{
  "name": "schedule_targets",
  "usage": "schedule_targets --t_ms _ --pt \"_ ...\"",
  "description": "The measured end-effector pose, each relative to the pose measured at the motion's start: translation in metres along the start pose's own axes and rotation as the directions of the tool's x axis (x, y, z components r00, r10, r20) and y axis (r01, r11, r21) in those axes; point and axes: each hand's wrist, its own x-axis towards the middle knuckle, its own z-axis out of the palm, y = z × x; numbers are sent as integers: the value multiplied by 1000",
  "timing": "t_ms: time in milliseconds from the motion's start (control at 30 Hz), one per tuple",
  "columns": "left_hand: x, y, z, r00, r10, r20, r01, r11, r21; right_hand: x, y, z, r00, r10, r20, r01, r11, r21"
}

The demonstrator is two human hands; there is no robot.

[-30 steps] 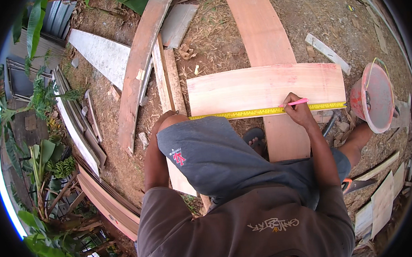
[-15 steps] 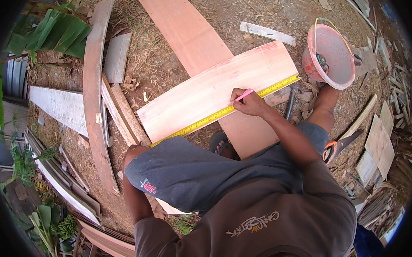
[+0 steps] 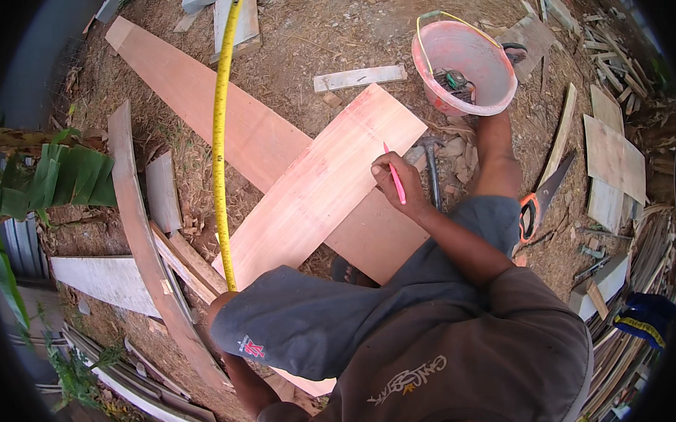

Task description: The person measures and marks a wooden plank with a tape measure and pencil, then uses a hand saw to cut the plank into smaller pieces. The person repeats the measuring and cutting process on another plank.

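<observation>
Outdoor work yard, bare dirt ground strewn with dry grass, offcuts and stacked timber along the right edge. Person crouches over two pale reddish boards crossed on the ground.

- Short board lies on top, running from lower left to upper right; long plank passes under it toward the upper left.
- Right hand rests on the short board near its right edge, fingers pinched together around a pink pencil, tip pointing up toward the board's far end.
- Yellow tape measure is stretched out, arcing from near the raised knee up past the top of the view, lying left of the short board and across the long plank. It is off the short board, apart from the pencil.
- Left hand is hidden behind the knee and shorts; cannot tell whether it grips the tape's near end or how its fingers sit.
- Pink bucket with tools stands just beyond the board's right corner; a hammer lies by the right hand; an orange-handled saw lies beside the right leg.

Judgement: this looks like the marking step of a measure-and-mark job, pencil at the ready while the tape is swung aside. The next move would call for steady tape placement flat along the board and a clean pencil tick at the reading
</observation>
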Motion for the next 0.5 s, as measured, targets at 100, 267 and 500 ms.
schedule_targets --t_ms 100,267,500 --pt "7 -5 15 991 -96 -96 81 985 -153 8 39 -16 911 123 -394 -157 986 -56" --pt "13 -9 75 928 -310 -204 181 858 -481 16 83 -26 618 783 68 -625 437 647" --pt "-6 -12 162 827 -561 -36 359 576 -735 45 34 -17 901 374 217 -370 406 836"
